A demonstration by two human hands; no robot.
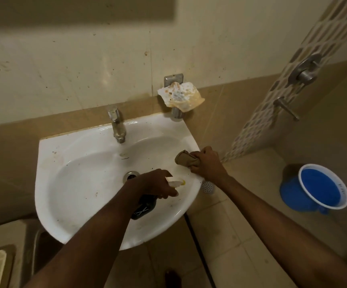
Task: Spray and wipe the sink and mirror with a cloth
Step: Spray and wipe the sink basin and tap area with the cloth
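The spray bottle [145, 204] is gripped by the left hand [153, 185] over the front of the sink [68, 183] bowl, its dark body running down toward 7 o'clock and its pale nozzle pointing toward 3 o'clock — at the right rim. There, at about 2 o'clock from the left hand and just beside it, the brown cloth [186, 160] is held bunched in the curled fingers [195, 168] of the right hand [206, 163], touching the rim. The right hand is judged nearer for wiping that rim — the mirror is not seen.
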